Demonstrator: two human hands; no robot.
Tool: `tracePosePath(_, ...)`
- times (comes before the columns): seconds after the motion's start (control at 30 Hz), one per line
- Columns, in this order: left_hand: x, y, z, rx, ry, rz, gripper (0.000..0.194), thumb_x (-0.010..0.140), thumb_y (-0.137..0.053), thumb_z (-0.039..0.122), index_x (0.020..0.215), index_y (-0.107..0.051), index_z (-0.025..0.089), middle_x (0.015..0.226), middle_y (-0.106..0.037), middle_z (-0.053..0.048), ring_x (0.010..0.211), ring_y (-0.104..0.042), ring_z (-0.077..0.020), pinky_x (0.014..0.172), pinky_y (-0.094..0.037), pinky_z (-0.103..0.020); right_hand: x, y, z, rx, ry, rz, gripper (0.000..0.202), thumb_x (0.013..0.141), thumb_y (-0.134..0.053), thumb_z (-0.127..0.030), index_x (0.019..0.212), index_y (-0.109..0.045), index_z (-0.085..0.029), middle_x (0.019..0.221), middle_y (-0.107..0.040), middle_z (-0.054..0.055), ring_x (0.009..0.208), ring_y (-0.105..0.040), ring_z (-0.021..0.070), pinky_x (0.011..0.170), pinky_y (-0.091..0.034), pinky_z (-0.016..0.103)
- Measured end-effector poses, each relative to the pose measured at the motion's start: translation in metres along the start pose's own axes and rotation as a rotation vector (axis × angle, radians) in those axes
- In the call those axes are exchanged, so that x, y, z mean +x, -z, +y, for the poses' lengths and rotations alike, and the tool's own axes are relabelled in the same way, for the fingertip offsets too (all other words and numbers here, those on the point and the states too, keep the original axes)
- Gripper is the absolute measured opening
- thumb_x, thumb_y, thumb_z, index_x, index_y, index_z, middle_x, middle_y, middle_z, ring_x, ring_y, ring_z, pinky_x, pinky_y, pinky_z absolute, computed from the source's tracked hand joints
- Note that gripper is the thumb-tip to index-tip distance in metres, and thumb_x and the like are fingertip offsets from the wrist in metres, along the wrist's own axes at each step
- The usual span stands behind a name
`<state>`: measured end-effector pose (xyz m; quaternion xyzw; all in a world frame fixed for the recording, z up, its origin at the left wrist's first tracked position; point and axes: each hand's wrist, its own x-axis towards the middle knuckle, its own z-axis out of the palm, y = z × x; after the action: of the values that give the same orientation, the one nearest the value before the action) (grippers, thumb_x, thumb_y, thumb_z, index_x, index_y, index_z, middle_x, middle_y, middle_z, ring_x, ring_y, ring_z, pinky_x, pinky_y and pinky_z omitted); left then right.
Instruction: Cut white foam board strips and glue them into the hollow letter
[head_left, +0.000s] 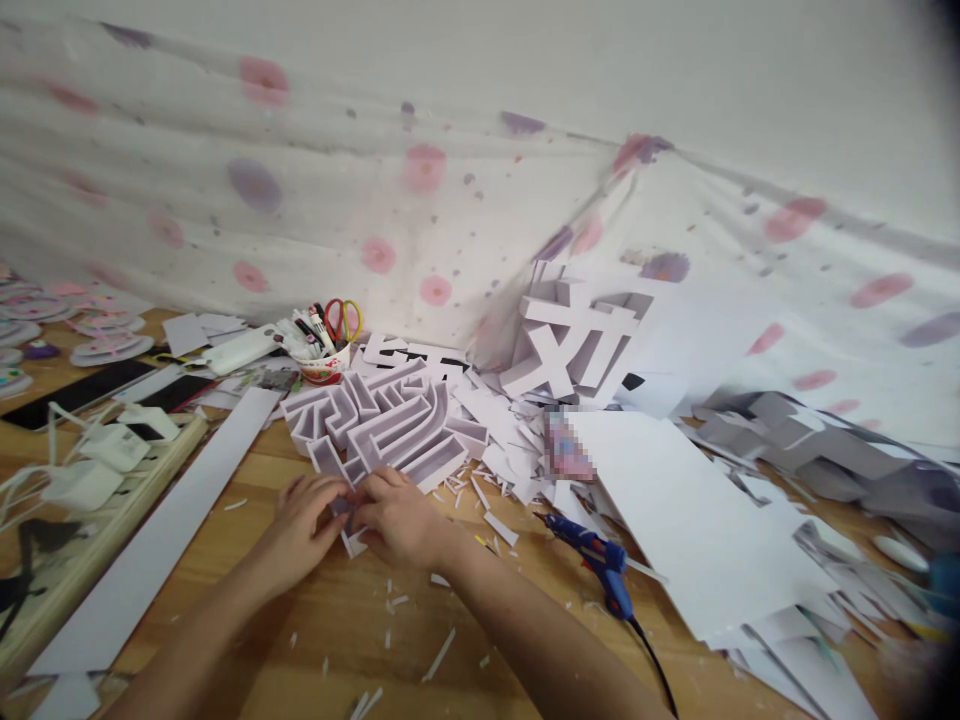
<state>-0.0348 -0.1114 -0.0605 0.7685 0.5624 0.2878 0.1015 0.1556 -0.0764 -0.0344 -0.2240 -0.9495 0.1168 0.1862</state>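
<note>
A white hollow paperboard character (405, 420) with thin upright walls lies on the wooden table, its open side facing up. At its near end my left hand (309, 515) curls its fingers around a wall of the piece. My right hand (397, 515) is closed on the same end from the other side, close to the left fingertips. The exact grip between the fingers is partly hidden. Right of the hands a blue glue gun (596, 560) rests on the table. Paper scraps (517, 455) are scattered beside the character.
A finished-looking white character (577, 340) leans at the back. A cup (324, 365) holds pens and scissors (343, 320). At left are a power strip (161, 470) with chargers and a long white strip (169, 530). White board (697, 520) and offcuts cover the right side.
</note>
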Motion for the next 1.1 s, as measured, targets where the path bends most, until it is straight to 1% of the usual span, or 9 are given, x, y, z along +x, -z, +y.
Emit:
tracePosePath(0.13, 0.0, 0.0, 0.001, 0.002, 0.009, -0.001, 0.019, 0.079, -0.048, 0.029, 0.094, -0.059, 0.024, 0.097, -0.066, -0.005, 0.098, -0.057, -0.025, 0.089, -0.038, -0.043, -0.001, -0.003, 0.002, -0.006, 0.015, 0.004, 0.009, 0.079, -0.061, -0.023, 0.085, -0.067, -0.021, 0.103, -0.057, 0.004, 0.099, -0.044, 0.0197, 0.088, -0.038, 0.031)
tracePosePath(0.3, 0.0, 0.0, 0.001, -0.018, 0.018, 0.006, 0.019, 0.078, -0.048, 0.03, 0.093, -0.059, 0.023, 0.098, -0.067, -0.007, 0.097, -0.057, -0.0251, 0.089, -0.038, -0.043, -0.003, -0.008, 0.004, 0.004, 0.043, 0.021, 0.009, 0.081, -0.058, -0.021, 0.086, -0.065, -0.021, 0.106, -0.056, 0.004, 0.101, -0.044, 0.0187, 0.091, -0.036, 0.03)
tracePosePath(0.63, 0.001, 0.002, 0.002, -0.009, 0.03, -0.013, 0.018, 0.078, -0.048, 0.031, 0.09, -0.059, 0.024, 0.096, -0.067, -0.007, 0.096, -0.058, -0.0262, 0.088, -0.039, -0.045, 0.0, 0.003, -0.003, -0.048, 0.017, -0.033, 0.009, 0.081, -0.058, -0.02, 0.087, -0.065, -0.022, 0.103, -0.059, 0.002, 0.095, -0.047, 0.0174, 0.084, -0.037, 0.029)
tracePosePath(0.93, 0.001, 0.001, 0.003, -0.006, 0.025, -0.007, 0.018, 0.077, -0.047, 0.03, 0.089, -0.059, 0.023, 0.095, -0.067, -0.006, 0.096, -0.058, -0.0258, 0.088, -0.039, -0.044, 0.0, -0.005, 0.004, -0.072, 0.054, -0.026, 0.01, 0.082, -0.057, -0.021, 0.087, -0.065, -0.021, 0.105, -0.058, 0.002, 0.095, -0.048, 0.0172, 0.085, -0.037, 0.029)
tracePosePath(1.1, 0.001, 0.001, 0.004, -0.022, 0.038, 0.001, 0.017, 0.077, -0.048, 0.031, 0.089, -0.059, 0.024, 0.096, -0.067, -0.006, 0.096, -0.058, -0.0254, 0.089, -0.039, -0.044, 0.0, -0.002, 0.002, -0.068, 0.039, -0.049, 0.01, 0.084, -0.055, -0.021, 0.087, -0.065, -0.021, 0.105, -0.059, 0.003, 0.096, -0.048, 0.0171, 0.087, -0.036, 0.029)
